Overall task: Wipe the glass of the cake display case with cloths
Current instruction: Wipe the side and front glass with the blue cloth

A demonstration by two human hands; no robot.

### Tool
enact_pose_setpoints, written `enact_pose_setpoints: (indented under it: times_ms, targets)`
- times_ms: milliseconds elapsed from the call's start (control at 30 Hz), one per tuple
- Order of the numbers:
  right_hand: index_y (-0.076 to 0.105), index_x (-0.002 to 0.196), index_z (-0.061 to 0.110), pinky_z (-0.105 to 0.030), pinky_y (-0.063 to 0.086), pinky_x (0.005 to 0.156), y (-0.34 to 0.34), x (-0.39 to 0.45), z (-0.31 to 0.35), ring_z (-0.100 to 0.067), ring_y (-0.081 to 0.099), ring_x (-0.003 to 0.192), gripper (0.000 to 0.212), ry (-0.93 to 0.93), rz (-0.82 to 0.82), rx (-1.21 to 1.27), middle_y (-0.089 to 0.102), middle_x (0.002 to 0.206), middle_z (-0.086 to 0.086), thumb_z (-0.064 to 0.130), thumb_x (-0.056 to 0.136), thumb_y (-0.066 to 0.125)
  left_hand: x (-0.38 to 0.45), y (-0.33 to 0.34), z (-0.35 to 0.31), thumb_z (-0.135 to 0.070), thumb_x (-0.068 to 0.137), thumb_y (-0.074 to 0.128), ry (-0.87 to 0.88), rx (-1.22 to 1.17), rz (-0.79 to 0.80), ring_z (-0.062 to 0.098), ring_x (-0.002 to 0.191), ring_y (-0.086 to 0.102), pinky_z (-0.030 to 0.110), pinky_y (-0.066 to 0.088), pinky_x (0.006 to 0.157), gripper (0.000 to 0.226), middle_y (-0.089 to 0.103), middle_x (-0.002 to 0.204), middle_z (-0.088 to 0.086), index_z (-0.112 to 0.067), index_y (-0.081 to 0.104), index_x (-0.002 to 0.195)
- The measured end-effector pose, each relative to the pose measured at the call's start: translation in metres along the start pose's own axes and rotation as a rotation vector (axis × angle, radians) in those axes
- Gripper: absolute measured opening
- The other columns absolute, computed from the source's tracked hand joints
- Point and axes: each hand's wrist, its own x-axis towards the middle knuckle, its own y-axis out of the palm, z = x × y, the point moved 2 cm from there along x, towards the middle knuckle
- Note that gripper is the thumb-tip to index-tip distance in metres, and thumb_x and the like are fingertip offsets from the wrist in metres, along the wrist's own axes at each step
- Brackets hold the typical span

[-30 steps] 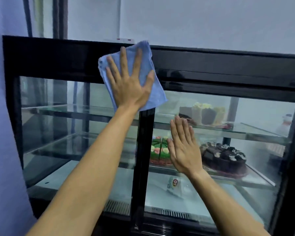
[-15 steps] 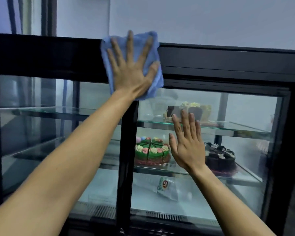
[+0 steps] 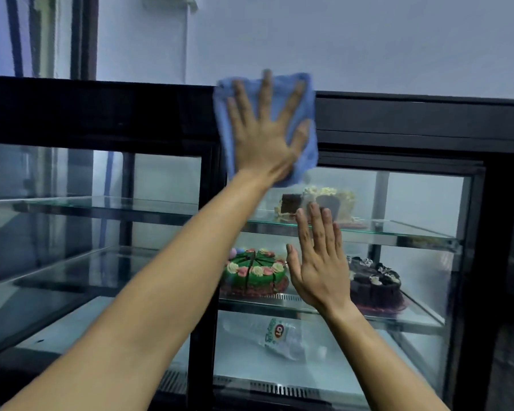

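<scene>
Soft, light blue cloth [image 3: 307, 120] at twelve o'clock, pinned flat by left hand [image 3: 264, 137] with fingers spread; right hand [image 3: 318, 262], fingers straight and together, against fragile, slippery glass [image 3: 413, 200]; best pressed, not gripped.

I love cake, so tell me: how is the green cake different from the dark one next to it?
The green cake has pink and cream rosettes on top and is cut into slices; the chocolate cake is dark brown with white bits on top, and no cuts show. The green cake sits left of the right hand, the chocolate cake right of it. Both are round and stand on the same glass shelf.
</scene>
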Motion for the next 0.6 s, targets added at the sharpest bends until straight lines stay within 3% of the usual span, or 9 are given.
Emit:
enact_pose_setpoints:
  times_ms: [100, 167, 233, 300, 367, 433, 600]
  targets:
    - [0.021, 0.163, 0.010, -0.048, 0.011, 0.130, -0.001, -0.006, -0.016, -0.031, 0.008, 0.160, 0.067, 0.032, 0.013, -0.014, 0.009, 0.172, -0.013, 0.042, 0.106, 0.035, 0.001, -0.002, -0.037, -0.069, 0.103, 0.021, 0.197, -0.029, 0.008, 0.053, 0.155, 0.007, 0.067, 0.006, 0.123, 0.064, 0.017, 0.173, 0.007, -0.045, 0.026, 0.161]
    - [0.020, 0.164, 0.011, -0.047, 0.011, 0.130, -0.003, -0.006, -0.020, -0.029, 0.007, 0.160, 0.066, 0.000, 0.031, -0.008, 0.008, 0.173, -0.011, 0.043, 0.107, 0.034, 0.002, -0.002, -0.016, -0.069, 0.103, 0.021, 0.293, -0.019, 0.001, 0.051, 0.156, 0.006, 0.065, 0.003, 0.124, 0.064, 0.016, 0.173, 0.006, -0.044, 0.024, 0.162]
    - [0.019, 0.164, 0.010, -0.048, 0.012, 0.129, -0.008, -0.006, -0.024, -0.029, 0.006, 0.160, 0.067, -0.026, 0.038, -0.007, 0.007, 0.173, -0.011, 0.042, 0.107, 0.033, 0.006, -0.005, 0.033, -0.071, 0.103, 0.019, 0.173, -0.009, 0.006, 0.050, 0.156, 0.002, 0.064, -0.001, 0.125, 0.065, 0.009, 0.174, 0.006, -0.046, 0.017, 0.163]
    - [0.019, 0.164, 0.009, -0.048, 0.011, 0.130, -0.015, -0.009, -0.038, -0.030, 0.005, 0.160, 0.068, 0.012, 0.025, -0.021, 0.007, 0.173, -0.012, 0.040, 0.106, 0.035, 0.008, -0.010, 0.077, -0.072, 0.102, 0.015, -0.076, -0.031, 0.035, 0.051, 0.156, -0.003, 0.064, -0.004, 0.124, 0.066, 0.001, 0.174, 0.008, -0.048, 0.009, 0.163]
    - [0.019, 0.163, 0.007, -0.048, 0.010, 0.129, -0.020, -0.014, -0.056, -0.032, 0.005, 0.160, 0.069, 0.088, 0.001, -0.042, 0.007, 0.172, -0.014, 0.041, 0.105, 0.035, 0.006, -0.011, 0.082, -0.073, 0.101, 0.011, -0.232, -0.006, 0.032, 0.055, 0.154, -0.002, 0.066, -0.001, 0.124, 0.066, 0.001, 0.174, 0.010, -0.049, 0.007, 0.163]
    - [0.018, 0.163, 0.006, -0.050, 0.011, 0.129, -0.021, -0.021, -0.072, -0.034, 0.006, 0.159, 0.070, 0.148, -0.008, -0.059, 0.006, 0.172, -0.017, 0.043, 0.105, 0.032, 0.006, -0.008, 0.044, -0.075, 0.100, 0.010, -0.195, 0.027, 0.005, 0.059, 0.152, 0.004, 0.068, 0.003, 0.123, 0.066, 0.008, 0.173, 0.011, -0.050, 0.011, 0.162]
    - [0.010, 0.165, 0.012, -0.050, 0.007, 0.129, -0.013, -0.033, -0.083, -0.033, 0.005, 0.160, 0.073, 0.209, -0.015, -0.032, 0.004, 0.172, -0.014, 0.047, 0.104, 0.030, 0.015, 0.006, -0.081, -0.071, 0.100, 0.025, 0.161, -0.084, -0.037, 0.056, 0.153, 0.010, 0.070, 0.004, 0.122, 0.064, 0.022, 0.171, 0.007, -0.047, 0.031, 0.159]
